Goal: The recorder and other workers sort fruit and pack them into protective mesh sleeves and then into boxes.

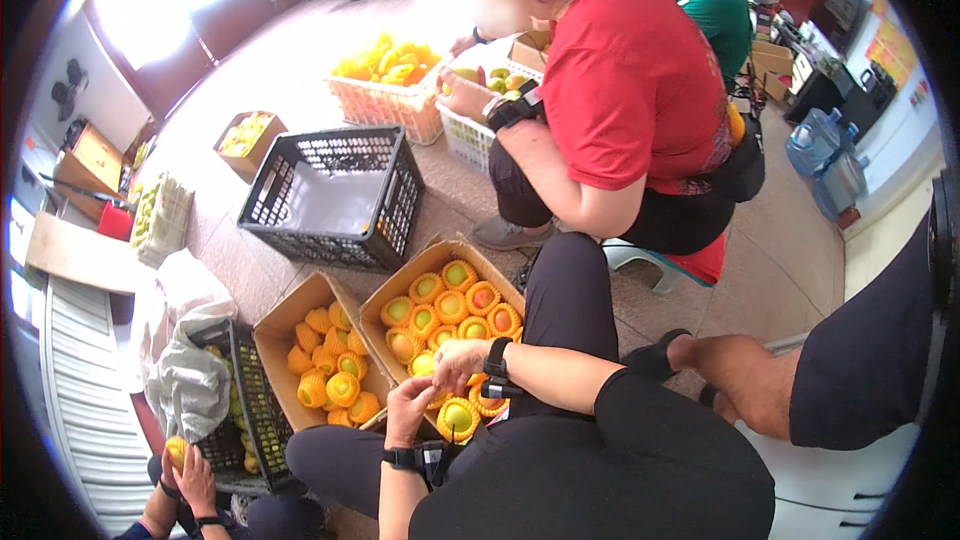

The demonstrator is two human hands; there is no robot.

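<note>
My two hands meet over the near corner of an open cardboard box [377,302] filled with fruits in yellow foam nets [430,315]. My right hand [455,355], with a black watch on its wrist, curls its fingers down onto a yellow net at the box's edge. My left hand [410,402], with a black wrist strap, reaches up from below and touches the same spot; its grip is hidden. A netted green-yellow fruit [458,418] lies just below both hands, against my black-clad leg.
A second box of netted fruits [330,370] sits to the left, and beyond it a black crate [335,195]. A seated person in a red shirt [630,90] handles fruit in a white basket [465,135]. Another person's hands [190,475] hold a yellow fruit at lower left. A sandalled foot [700,365] is at right.
</note>
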